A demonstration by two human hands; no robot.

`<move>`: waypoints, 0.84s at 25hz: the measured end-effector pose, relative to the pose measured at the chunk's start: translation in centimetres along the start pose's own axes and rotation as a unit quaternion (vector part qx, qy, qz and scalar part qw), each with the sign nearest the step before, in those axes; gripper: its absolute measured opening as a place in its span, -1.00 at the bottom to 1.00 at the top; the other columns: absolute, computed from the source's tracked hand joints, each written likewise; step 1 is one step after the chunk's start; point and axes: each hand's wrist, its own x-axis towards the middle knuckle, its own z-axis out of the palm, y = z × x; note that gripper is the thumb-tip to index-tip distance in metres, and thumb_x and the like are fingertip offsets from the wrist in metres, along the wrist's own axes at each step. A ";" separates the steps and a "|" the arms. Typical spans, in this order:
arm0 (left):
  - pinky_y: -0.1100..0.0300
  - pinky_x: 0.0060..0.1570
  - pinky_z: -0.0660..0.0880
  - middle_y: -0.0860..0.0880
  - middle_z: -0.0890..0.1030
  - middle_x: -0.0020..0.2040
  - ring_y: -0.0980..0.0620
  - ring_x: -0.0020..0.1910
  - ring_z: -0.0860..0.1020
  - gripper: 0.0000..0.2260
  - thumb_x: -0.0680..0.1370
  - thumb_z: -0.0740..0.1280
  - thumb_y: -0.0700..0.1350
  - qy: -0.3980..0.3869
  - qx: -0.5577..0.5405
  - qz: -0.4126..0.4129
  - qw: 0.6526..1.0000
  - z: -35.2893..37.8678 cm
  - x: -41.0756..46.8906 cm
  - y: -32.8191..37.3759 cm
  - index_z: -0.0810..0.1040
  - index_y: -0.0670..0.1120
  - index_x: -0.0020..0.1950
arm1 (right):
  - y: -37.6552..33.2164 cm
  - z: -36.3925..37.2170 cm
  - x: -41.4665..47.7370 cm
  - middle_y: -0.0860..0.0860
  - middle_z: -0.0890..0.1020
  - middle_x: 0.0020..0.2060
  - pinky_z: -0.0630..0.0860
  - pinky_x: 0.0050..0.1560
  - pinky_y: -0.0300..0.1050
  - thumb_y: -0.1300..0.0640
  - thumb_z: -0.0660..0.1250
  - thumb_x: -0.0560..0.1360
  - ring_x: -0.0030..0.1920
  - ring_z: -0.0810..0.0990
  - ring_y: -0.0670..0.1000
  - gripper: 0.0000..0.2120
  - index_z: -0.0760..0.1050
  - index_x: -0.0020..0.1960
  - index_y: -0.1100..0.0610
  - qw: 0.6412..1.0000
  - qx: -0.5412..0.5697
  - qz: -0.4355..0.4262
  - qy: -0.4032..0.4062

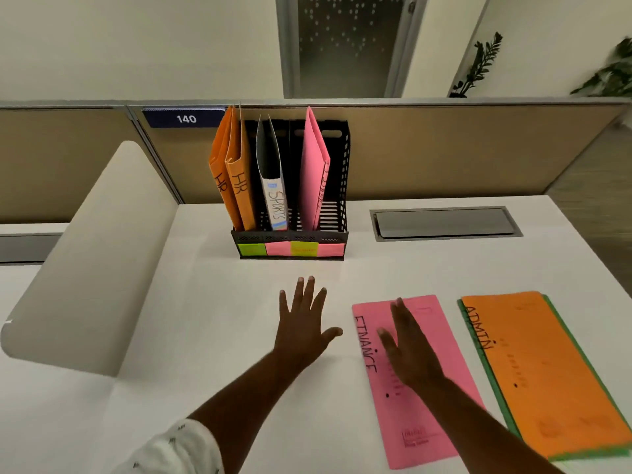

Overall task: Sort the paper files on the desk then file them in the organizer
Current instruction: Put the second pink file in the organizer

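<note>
A black mesh organizer [338, 186] stands at the back of the white desk [212, 319]. It holds two orange HR folders [236, 176], a white SPORTS file [275, 196] and a pink folder [313, 172]. A pink FINANCE folder [427, 398] lies flat at the front right. Beside it an orange ADMIN folder [540, 364] rests on a green one [492, 381]. My left hand [304, 323] hovers open over bare desk, fingers spread. My right hand [407, 350] is open, flat above the pink FINANCE folder; whether it touches the folder is unclear.
Coloured sticky labels [290, 249] line the organizer's front. A grey cable hatch [444, 223] is set in the desk at the back right. A beige divider panel [89, 261] bounds the left side, a partition wall [444, 148] the back.
</note>
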 end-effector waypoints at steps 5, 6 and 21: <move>-0.25 0.50 -0.20 -0.10 -0.12 0.63 -0.13 0.60 -0.20 -0.08 0.42 -0.07 0.47 -0.073 -0.004 -0.006 0.997 4.7 -4.0 3.8 0.13 -0.06 0.64 | 5.8 0.7 -6.2 -0.05 -0.15 0.62 0.01 0.57 0.05 -0.23 0.07 0.63 0.62 -0.06 0.04 -0.27 -0.24 0.61 -0.02 0.995 -0.044 0.061 -0.069; -0.22 0.50 -0.25 -0.09 -0.15 0.63 -0.10 0.59 -0.25 -0.06 0.40 -0.11 0.48 -0.095 -0.008 -0.010 0.995 5.2 -4.5 4.6 0.06 -0.05 0.65 | 6.9 0.6 -6.9 -0.03 -0.15 0.62 0.03 0.58 0.08 -0.22 0.08 0.63 0.62 -0.07 0.05 -0.27 -0.25 0.61 -0.02 0.993 -0.050 0.071 -0.083; 0.03 0.20 0.55 0.03 0.57 0.31 -0.03 0.24 0.57 -0.43 0.47 0.41 0.21 -0.172 -0.254 -0.225 0.925 8.6 -4.3 15.5 0.42 0.00 0.40 | 14.6 -1.1 -7.6 0.14 -0.13 0.62 0.08 0.56 0.25 -0.21 0.09 0.64 0.61 -0.10 0.21 -0.27 -0.13 0.64 0.09 0.966 -0.123 0.100 -0.206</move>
